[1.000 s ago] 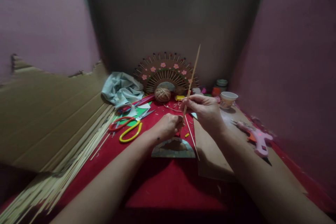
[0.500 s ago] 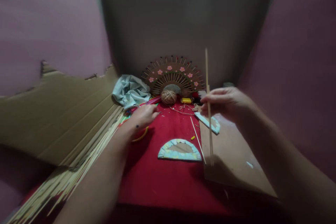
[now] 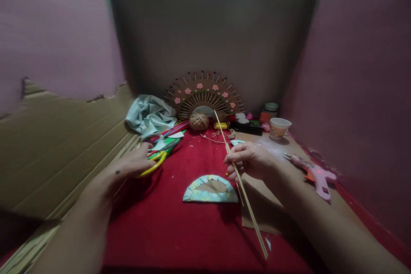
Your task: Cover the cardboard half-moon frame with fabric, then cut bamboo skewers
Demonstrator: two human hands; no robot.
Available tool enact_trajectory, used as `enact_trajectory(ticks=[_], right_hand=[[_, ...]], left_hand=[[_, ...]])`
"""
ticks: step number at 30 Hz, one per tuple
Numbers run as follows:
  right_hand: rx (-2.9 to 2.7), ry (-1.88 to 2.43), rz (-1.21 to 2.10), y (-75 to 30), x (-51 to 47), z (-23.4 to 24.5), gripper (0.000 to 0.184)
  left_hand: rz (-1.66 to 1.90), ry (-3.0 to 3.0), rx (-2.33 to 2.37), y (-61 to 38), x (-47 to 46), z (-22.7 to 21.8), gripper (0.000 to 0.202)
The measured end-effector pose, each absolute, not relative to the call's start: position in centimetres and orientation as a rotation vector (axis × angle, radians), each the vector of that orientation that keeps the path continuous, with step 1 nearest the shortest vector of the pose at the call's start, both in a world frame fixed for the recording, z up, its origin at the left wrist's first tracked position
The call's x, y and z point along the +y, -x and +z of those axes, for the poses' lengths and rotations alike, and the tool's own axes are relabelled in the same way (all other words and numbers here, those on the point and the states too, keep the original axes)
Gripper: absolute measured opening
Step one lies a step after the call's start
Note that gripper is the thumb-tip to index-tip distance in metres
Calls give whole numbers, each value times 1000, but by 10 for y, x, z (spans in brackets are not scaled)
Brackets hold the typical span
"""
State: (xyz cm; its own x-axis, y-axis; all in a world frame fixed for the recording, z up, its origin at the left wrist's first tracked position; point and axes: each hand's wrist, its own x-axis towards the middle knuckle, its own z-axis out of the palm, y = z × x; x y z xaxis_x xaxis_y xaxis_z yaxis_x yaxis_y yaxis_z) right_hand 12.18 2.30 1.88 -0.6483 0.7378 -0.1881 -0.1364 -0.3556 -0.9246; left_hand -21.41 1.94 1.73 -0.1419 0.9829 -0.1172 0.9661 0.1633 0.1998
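On the red tabletop (image 3: 180, 227), the left hand (image 3: 128, 167) lies palm down with fingers spread loosely over the yellow-handled scissors (image 3: 157, 163), whether gripping them cannot be told. Right hand (image 3: 252, 160), forearm reaching in from the lower right, pinches a slanted bamboo skewer (image 3: 240, 184) just beside the half-round paper piece (image 3: 210, 189).

No writing, label, brand or number can be read anywhere in the view. The small cup (image 3: 279, 127) to the right of the fan-shaped stick ornament (image 3: 204, 95) bears a coloured print too blurred to make out, and the jar (image 3: 269, 111) beside the cup shows no legible label.
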Motion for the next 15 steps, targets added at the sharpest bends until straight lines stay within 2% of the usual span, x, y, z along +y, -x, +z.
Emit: enact_trajectory(ticks=[2, 6, 15], right_hand=[[-1297, 790, 2064, -126, 25, 18, 17], [-1276, 705, 2113, -131, 27, 15, 17], [-1309, 530, 2164, -134, 21, 8, 15]], left_hand=[[236, -1969, 2150, 217, 19, 19, 74], [420, -2201, 1727, 203, 8, 22, 59], [405, -2483, 1300, 155, -11, 21, 42]])
